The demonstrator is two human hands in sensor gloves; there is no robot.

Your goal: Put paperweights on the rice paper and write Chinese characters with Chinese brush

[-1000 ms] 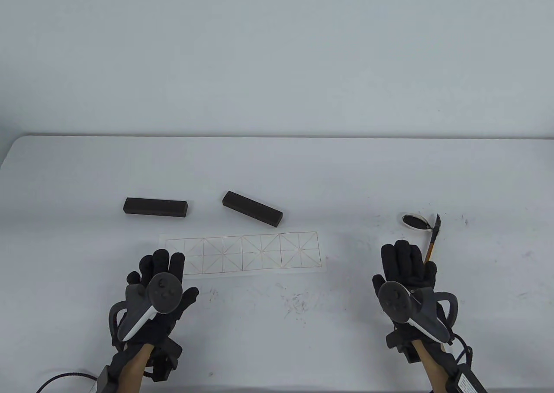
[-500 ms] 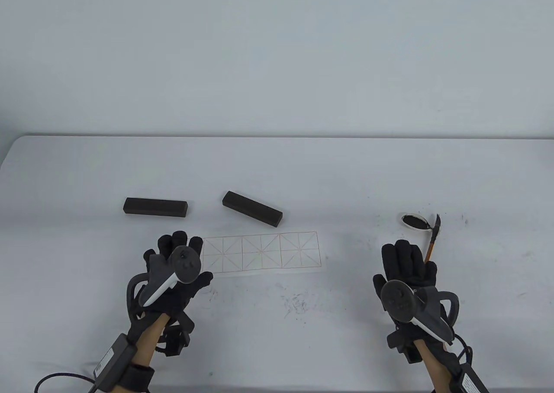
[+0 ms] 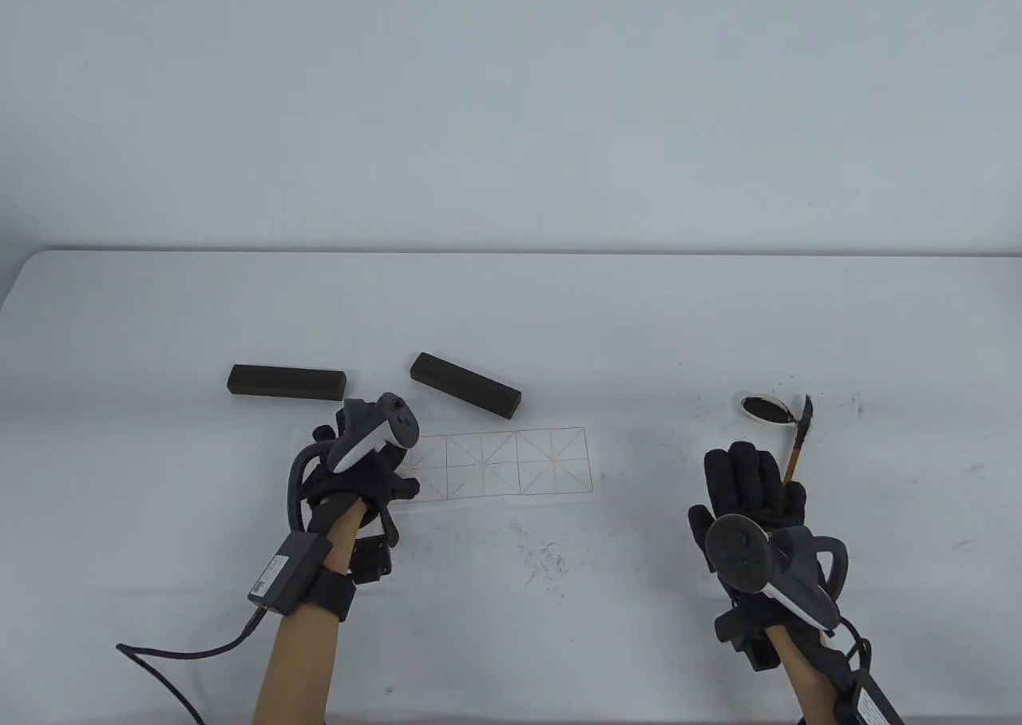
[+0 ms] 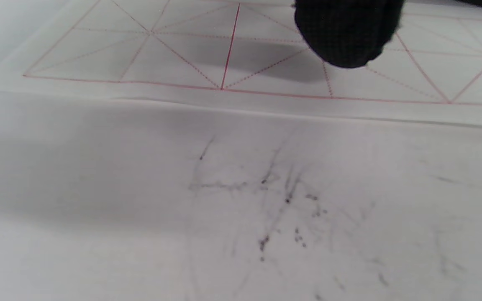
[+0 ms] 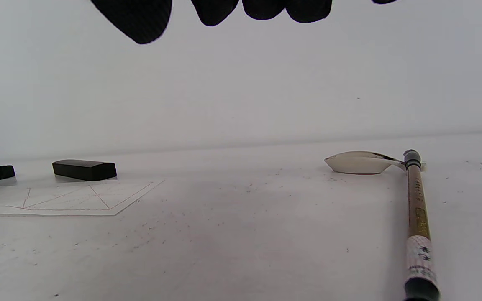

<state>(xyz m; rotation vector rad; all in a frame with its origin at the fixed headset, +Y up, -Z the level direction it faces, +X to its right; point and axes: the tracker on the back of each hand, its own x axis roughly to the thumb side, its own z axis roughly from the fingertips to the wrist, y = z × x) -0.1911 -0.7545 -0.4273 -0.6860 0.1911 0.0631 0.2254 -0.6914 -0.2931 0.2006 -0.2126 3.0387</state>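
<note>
While the left hand (image 3: pixel 363 469) is laid fingers-hidden, grip untold, on one paper (image 3: pixel 511 463), two weights (image 3: pixel 286 382) (image 3: pixel 465 385), one brush (image 3: pixel 798 441), one dish (image 3: pixel 765 408) are counted, right hand (image 3: pixel 754 489) flat, relaxed.

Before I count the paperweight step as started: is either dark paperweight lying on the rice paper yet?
No: both paperweights lie on the bare table, beyond the rice paper's far edge.
</note>
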